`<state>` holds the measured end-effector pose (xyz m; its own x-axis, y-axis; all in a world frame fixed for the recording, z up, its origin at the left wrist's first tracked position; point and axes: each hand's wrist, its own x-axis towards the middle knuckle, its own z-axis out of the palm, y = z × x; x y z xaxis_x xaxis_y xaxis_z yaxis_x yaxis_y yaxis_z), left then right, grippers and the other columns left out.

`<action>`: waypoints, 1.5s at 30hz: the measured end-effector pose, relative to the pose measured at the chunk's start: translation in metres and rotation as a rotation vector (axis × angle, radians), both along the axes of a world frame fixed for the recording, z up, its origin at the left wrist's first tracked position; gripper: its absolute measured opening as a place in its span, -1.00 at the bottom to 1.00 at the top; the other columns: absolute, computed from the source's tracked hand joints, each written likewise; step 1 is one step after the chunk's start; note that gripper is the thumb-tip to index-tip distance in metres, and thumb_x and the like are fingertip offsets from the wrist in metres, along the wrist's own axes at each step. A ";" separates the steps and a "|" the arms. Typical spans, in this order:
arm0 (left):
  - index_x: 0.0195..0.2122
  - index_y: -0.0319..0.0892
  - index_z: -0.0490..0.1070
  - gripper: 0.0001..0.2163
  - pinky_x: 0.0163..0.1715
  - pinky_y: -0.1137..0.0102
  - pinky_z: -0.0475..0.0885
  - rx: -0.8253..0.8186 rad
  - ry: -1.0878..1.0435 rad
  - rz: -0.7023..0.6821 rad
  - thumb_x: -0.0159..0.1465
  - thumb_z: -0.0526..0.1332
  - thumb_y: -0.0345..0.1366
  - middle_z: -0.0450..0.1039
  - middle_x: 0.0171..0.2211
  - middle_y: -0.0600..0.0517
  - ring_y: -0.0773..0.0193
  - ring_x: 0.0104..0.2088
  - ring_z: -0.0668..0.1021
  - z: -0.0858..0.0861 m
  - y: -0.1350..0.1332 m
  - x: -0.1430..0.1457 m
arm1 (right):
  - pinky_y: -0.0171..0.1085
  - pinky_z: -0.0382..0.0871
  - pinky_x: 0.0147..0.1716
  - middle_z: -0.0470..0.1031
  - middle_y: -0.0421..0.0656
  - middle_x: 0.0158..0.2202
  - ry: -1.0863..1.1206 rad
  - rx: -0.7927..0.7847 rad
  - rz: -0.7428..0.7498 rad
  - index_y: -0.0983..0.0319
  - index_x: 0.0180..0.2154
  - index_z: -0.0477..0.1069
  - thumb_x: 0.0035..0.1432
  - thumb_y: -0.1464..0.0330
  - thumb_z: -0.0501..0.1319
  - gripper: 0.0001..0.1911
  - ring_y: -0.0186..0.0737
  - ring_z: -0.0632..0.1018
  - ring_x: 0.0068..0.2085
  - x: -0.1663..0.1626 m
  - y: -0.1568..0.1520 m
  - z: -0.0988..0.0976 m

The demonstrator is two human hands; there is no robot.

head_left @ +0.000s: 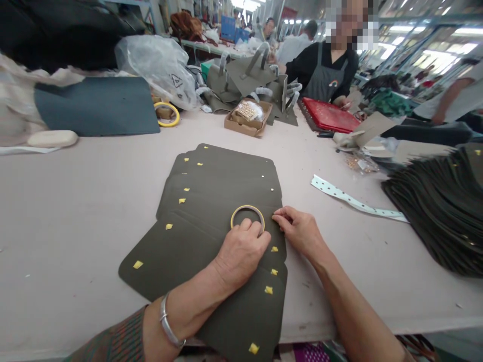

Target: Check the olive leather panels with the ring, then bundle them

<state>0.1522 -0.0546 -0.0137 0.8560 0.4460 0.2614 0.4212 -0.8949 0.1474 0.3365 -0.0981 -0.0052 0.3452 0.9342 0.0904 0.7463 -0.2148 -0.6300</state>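
A dark olive cut panel (222,183) with notched edges lies flat in front of me, its lower end hanging past the table edge. Small pieces of yellow tape (138,264) are stuck along both its sides. My left hand (243,251) is closed around the near side of a roll of yellow tape (247,207), held over the middle of the panel. At the panel's right edge, my right hand (298,229) pinches with thumb and forefinger; whatever is between the fingertips is too small to make out.
A thick stack of dark panels (437,206) fans out at the right, beside a dotted pale strip (354,202). Toward the back stand a small cardboard box (245,129), another yellow tape roll (175,116) and olive bags (249,75). Across the table, a person in an apron handles a red item (328,114).
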 end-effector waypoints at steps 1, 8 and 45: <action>-0.34 -0.16 0.34 -0.88 -0.38 0.31 0.42 0.000 0.000 0.006 0.32 0.07 -0.41 0.33 -0.34 -0.02 0.14 -0.30 0.37 0.000 0.000 0.000 | -0.31 0.36 -0.49 0.51 -0.26 -0.56 0.052 0.005 -0.028 0.19 -0.18 0.47 0.14 0.25 0.17 -0.77 -0.28 0.51 -0.54 0.002 -0.002 -0.002; -0.34 -0.16 0.34 -0.87 -0.39 0.32 0.40 -0.007 -0.006 0.033 0.31 0.06 -0.45 0.33 -0.35 -0.03 0.15 -0.31 0.38 0.001 -0.001 0.000 | -0.24 0.43 -0.25 0.58 -0.13 -0.34 -0.140 0.165 0.100 0.20 -0.30 0.49 0.24 0.30 0.12 -0.80 -0.21 0.58 -0.32 0.003 -0.019 -0.009; 0.06 -0.16 0.18 -0.76 -0.33 0.40 0.50 -0.199 -0.249 -0.079 0.39 0.02 -0.34 0.52 -0.10 -0.02 0.24 -0.23 0.61 0.023 0.002 -0.012 | -0.32 0.37 -0.37 0.48 -0.17 -0.44 -0.161 0.479 0.266 0.23 -0.32 0.42 0.21 0.48 0.10 -0.86 -0.31 0.49 -0.40 -0.038 -0.041 0.011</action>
